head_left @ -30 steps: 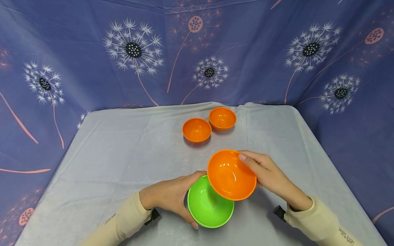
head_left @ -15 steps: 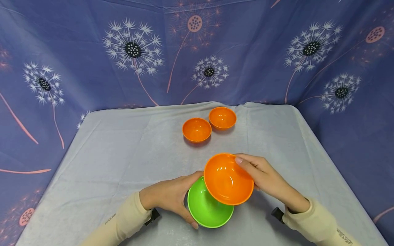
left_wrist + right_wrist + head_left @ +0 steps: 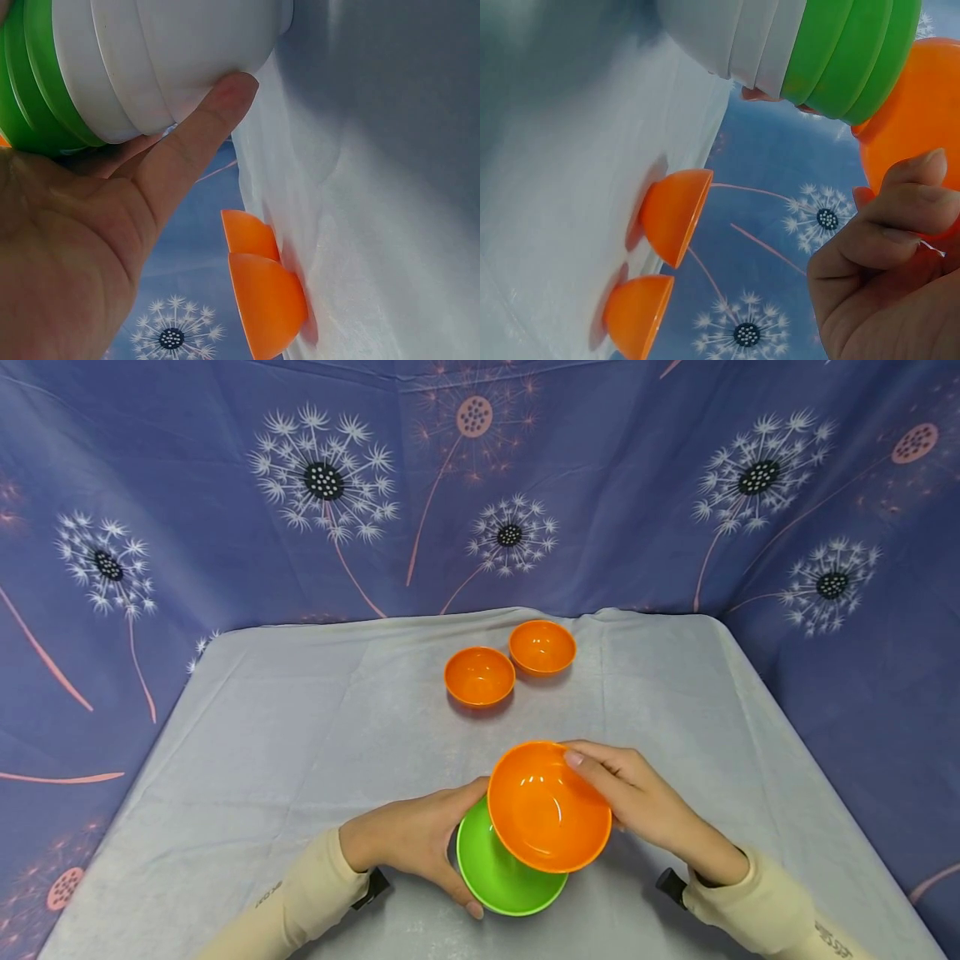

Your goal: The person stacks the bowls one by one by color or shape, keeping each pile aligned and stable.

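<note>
My left hand (image 3: 420, 837) wraps round the side of a stack of nested bowls, thumb on the near side. Green bowls (image 3: 504, 887) form the top of this stack; white bowls (image 3: 187, 60) sit beneath them, as the wrist views show. My right hand (image 3: 637, 789) pinches the rim of an orange bowl (image 3: 551, 814), thumb inside and fingers under the outer wall. This orange bowl is held slightly tilted over the far right part of the top green bowl, covering much of its opening. In the right wrist view the orange bowl's wall (image 3: 919, 112) is right at the green rim.
Two more orange bowls stand upright towards the back of the table, one (image 3: 480, 678) nearer and to the left, the other (image 3: 542, 648) close behind it to the right. A pale grey cloth (image 3: 300, 735) covers the table. A blue dandelion-print curtain (image 3: 600, 485) hangs behind and at both sides.
My right hand has brought the orange bowl left and towards me, so it overlaps more of the green bowl. The left hand and the two back bowls have stayed put.
</note>
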A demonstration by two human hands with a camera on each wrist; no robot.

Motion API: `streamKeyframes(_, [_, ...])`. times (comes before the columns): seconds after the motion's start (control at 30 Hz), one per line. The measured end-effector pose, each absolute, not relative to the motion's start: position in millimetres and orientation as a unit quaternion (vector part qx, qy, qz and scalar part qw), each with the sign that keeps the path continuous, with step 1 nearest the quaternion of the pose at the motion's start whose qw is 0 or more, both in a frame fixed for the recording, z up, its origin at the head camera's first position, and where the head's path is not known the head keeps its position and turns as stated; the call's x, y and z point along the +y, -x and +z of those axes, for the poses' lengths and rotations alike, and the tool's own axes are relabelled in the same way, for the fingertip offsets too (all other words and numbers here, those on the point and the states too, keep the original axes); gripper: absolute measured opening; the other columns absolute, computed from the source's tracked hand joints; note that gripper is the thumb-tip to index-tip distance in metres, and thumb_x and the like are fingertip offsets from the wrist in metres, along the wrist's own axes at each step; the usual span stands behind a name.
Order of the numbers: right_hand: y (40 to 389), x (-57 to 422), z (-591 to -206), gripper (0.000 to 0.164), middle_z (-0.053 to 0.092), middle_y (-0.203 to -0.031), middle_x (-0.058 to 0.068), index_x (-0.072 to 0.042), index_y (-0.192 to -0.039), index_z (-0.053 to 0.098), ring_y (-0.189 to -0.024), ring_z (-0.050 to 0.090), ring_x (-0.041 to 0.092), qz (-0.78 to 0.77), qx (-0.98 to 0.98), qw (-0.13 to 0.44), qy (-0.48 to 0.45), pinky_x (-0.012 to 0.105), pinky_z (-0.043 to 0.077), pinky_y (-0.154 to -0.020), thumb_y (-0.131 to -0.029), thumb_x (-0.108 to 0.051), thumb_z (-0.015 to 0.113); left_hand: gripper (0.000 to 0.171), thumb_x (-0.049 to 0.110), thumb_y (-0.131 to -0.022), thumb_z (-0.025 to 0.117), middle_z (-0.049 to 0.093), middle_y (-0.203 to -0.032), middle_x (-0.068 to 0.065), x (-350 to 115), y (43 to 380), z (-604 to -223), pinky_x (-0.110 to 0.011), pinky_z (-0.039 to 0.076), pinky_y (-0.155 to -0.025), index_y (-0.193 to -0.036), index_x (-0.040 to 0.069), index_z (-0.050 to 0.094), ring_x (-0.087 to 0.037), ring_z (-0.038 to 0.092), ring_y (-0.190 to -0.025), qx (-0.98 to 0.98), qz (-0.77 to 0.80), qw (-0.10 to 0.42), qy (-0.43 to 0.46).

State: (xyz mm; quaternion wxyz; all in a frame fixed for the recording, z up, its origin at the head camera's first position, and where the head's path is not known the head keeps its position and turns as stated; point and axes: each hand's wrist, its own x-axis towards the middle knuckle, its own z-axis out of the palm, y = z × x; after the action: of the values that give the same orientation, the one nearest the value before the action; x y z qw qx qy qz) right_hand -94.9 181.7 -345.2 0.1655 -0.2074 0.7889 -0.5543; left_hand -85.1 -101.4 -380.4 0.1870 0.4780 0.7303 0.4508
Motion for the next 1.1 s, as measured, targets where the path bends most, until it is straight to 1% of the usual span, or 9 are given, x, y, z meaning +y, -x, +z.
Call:
streamKeyframes(0.1, [94,181,-347,0.028,0.053,-0.062,0.006,-0.019,-0.125,0.061,-0.034,0.037,0.013,-0.554,0.788,0.166,0.213,0.023,0.036,-0.031,-0.105,-0.021,0.042,0.111,0.03,-0.061,0.091,0.044,-0.133,0.011,-101,84,-370,-0.03,0.037,-0.101,-0.146,0.023,0.02,-0.006,0.045,-0.116,0.721,0.462,0.192,-0.479])
streamKeyframes(0.23, [95,181,-349,0.029,0.06,-0.074,0.007,-0.018,-0.126,0.061,-0.037,0.039,0.013,-0.553,0.786,0.164,0.221,0.025,0.038,-0.032,-0.105,-0.018,0.041,0.11,0.025,-0.061,0.091,0.044,-0.134,0.01,-101,83,-363,-0.03,0.037,-0.101,-0.146,0.02,0.021,-0.008,0.045,-0.117,0.713,0.47,0.197,-0.481])
streamKeyframes(0.4, [93,179,-348,0.028,0.053,-0.061,0.003,-0.018,-0.124,0.062,-0.036,0.037,0.011,-0.548,0.79,0.159,0.225,0.023,0.036,-0.032,-0.105,-0.017,0.041,0.109,0.024,-0.061,0.091,0.043,-0.135,0.009,-101,83,-363,-0.031,0.036,-0.102,-0.146,0.019,0.022,-0.008,0.044,-0.119,0.713,0.472,0.2,-0.478])
streamKeyframes(0.47, [92,177,-347,0.028,0.059,-0.068,0.0,-0.018,-0.123,0.063,-0.045,0.048,0.011,-0.54,0.794,0.152,0.235,0.024,0.045,-0.041,-0.105,-0.017,0.042,0.11,0.024,-0.061,0.091,0.043,-0.136,0.009,-101,83,-364,-0.031,0.035,-0.103,-0.146,0.019,0.022,-0.008,0.043,-0.12,0.713,0.473,0.2,-0.477])
streamKeyframes(0.53, [91,174,-347,0.027,0.067,-0.086,-0.004,-0.019,-0.122,0.063,-0.063,0.06,0.012,-0.53,0.798,0.147,0.246,0.027,0.053,-0.057,-0.105,-0.016,0.043,0.11,0.024,-0.061,0.091,0.043,-0.136,0.009,-101,83,-365,-0.031,0.035,-0.103,-0.146,0.02,0.022,-0.008,0.043,-0.12,0.712,0.475,0.201,-0.476])
streamKeyframes(0.63, [90,171,-350,0.027,0.066,-0.111,-0.008,-0.018,-0.122,0.063,-0.098,0.061,0.014,-0.512,0.806,0.14,0.263,0.032,0.05,-0.085,-0.104,-0.014,0.043,0.109,0.024,-0.061,0.091,0.044,-0.136,0.009,-101,83,-365,-0.031,0.035,-0.103,-0.146,0.02,0.023,-0.008,0.044,-0.12,0.713,0.476,0.199,-0.475])
streamKeyframes(0.67, [90,170,-350,0.027,0.065,-0.113,-0.009,-0.018,-0.122,0.063,-0.101,0.06,0.014,-0.508,0.807,0.139,0.266,0.032,0.049,-0.088,-0.104,-0.015,0.043,0.109,0.024,-0.061,0.091,0.044,-0.136,0.009,-101,83,-365,-0.031,0.036,-0.103,-0.146,0.02,0.023,-0.008,0.044,-0.119,0.713,0.476,0.198,-0.476])
streamKeyframes(0.83, [90,168,-352,0.027,0.064,-0.114,-0.01,-0.023,-0.123,0.062,-0.102,0.059,0.013,-0.507,0.806,0.145,0.269,0.032,0.048,-0.089,-0.104,-0.018,0.043,0.109,0.025,-0.062,0.091,0.042,-0.137,0.009,-101,84,-364,-0.032,0.036,-0.103,-0.146,0.02,0.022,-0.008,0.043,-0.12,0.714,0.468,0.189,-0.485])
streamKeyframes(1.1, [90,165,-355,0.027,0.065,-0.114,-0.009,-0.027,-0.124,0.062,-0.1,0.06,0.012,-0.51,0.794,0.171,0.282,0.032,0.049,-0.088,-0.105,-0.024,0.043,0.109,0.02,-0.06,0.092,0.043,-0.137,0.008,-101,86,-366,-0.033,0.035,-0.104,-0.145,0.018,0.025,-0.009,0.044,-0.121,0.695,0.492,0.206,-0.482])
